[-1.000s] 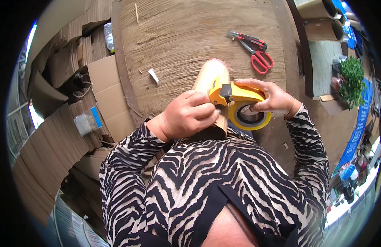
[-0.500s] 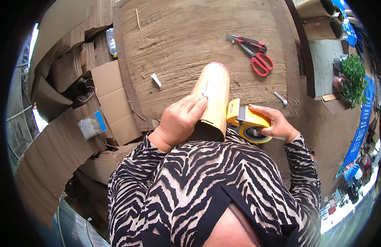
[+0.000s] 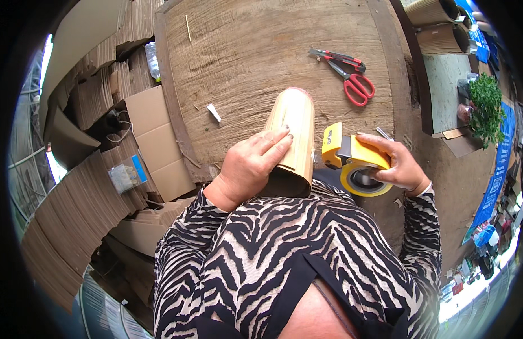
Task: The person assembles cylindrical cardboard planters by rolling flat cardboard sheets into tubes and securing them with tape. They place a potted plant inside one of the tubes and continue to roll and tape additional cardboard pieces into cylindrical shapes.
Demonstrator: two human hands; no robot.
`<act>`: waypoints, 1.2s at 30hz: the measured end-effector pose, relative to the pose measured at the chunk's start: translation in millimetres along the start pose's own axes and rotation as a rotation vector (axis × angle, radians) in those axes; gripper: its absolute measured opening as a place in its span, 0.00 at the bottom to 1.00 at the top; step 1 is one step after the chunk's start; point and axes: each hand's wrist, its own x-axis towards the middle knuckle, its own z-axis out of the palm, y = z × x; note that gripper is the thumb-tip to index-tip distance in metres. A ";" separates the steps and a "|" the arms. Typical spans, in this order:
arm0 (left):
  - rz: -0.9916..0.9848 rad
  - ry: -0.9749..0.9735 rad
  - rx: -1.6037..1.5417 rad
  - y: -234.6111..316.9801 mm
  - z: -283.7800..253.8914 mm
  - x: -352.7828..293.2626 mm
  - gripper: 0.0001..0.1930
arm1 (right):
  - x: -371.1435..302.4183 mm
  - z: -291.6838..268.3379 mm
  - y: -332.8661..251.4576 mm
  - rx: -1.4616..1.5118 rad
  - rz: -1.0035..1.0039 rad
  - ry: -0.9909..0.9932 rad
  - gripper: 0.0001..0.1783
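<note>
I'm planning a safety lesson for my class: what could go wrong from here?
1. The hollow tan tube has a rounded side, so it might roll if the left hand on it slackens.
2. The right hand holds the yellow tape dispenser close beside the tube and could knock it.
3. The utility knife and red-handled scissors lie loose; a careless reach might cut someone.

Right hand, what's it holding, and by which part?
The right hand holds the yellow tape dispenser by the right end of its yellow body.
</note>
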 end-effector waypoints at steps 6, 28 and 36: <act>0.071 0.112 0.005 -2.4 12.6 -10.6 0.15 | 1.2 -24.6 -55.0 -0.047 -0.072 0.080 0.40; 0.117 0.004 0.009 -10.8 -9.0 10.1 0.15 | 18.8 -16.5 -15.2 0.160 0.253 -0.093 0.47; 0.223 -0.270 0.090 -6.7 -27.6 30.9 0.18 | 12.6 -6.7 23.6 0.286 0.162 -0.137 0.43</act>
